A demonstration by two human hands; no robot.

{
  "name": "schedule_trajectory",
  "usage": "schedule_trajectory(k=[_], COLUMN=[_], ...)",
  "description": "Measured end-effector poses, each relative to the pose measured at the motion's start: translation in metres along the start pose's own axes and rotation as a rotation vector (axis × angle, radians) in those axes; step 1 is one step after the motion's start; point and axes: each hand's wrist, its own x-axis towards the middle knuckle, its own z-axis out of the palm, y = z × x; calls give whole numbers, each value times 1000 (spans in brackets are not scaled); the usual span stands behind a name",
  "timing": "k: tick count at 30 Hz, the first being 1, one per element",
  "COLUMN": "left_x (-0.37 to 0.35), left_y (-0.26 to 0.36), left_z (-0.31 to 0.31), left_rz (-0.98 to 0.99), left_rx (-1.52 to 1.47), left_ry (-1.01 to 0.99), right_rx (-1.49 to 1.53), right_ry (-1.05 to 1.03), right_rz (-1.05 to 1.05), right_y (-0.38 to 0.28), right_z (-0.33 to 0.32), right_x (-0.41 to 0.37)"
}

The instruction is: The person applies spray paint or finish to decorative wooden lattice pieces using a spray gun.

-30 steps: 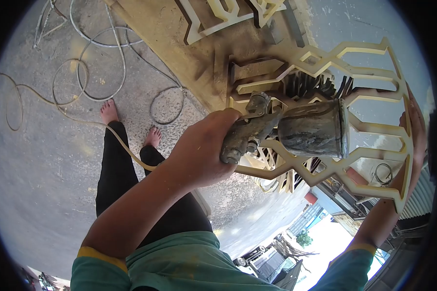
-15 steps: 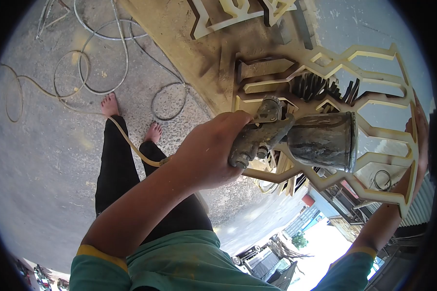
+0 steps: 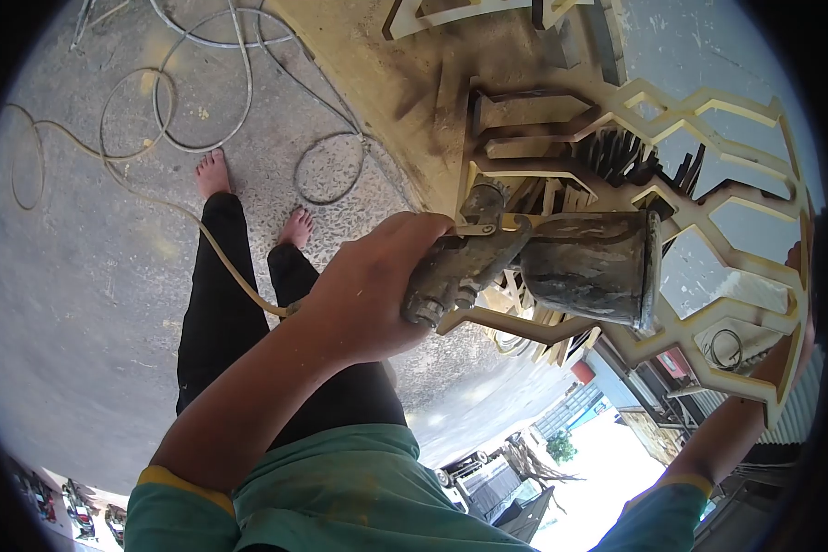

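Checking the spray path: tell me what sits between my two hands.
Head view: between the left hand and the right hand lie the spray gun, its paint cup and the cream lattice panel.

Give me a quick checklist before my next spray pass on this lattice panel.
1. Left hand grip on spray gun: ok, fist closed round the handle.
2. Right hand holding lattice panel: ok, gripping its far edge.
3. Paint cup seated on the gun: ok; paint level cannot tell.
4. Hose clear of legs: not ok, it crosses one.
5. Nozzle aimed at panel: cannot tell, tip hidden.
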Motion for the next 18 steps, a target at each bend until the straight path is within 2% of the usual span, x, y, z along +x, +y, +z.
schedule_trajectory(k=[2,5,8,9,11,12,14,18], left_x=[5,11,8,6,1,-3,-7,-9], left_y=[3,4,-1,-4,-10,-13,-14,-13], left_z=[5,6,0,-1,-1,-1,-1,0], left_rz=[-15,-20,-57,-70,-90,-96,-81,-15], left_rx=[-45,-22,60,61,48,34,27,66], left_ry=[3,0,-34,-44,-50,-46,-31,21], right_rx=[-761,-767,-809,-948,-935,-877,-825,-798], right_ry=[-347,-183,-331,-432,-385,-308,-236,-194], right_rz=[-219,-303,-277,-582,-543,-428,-343,-300], right_y=[-7,3,-3,-1,1,4,8,12], right_z=[1,-4,-16,-16,-18,-19,-20,-22], right_x=[-3,0,1,3,-2,-6,-11,-19])
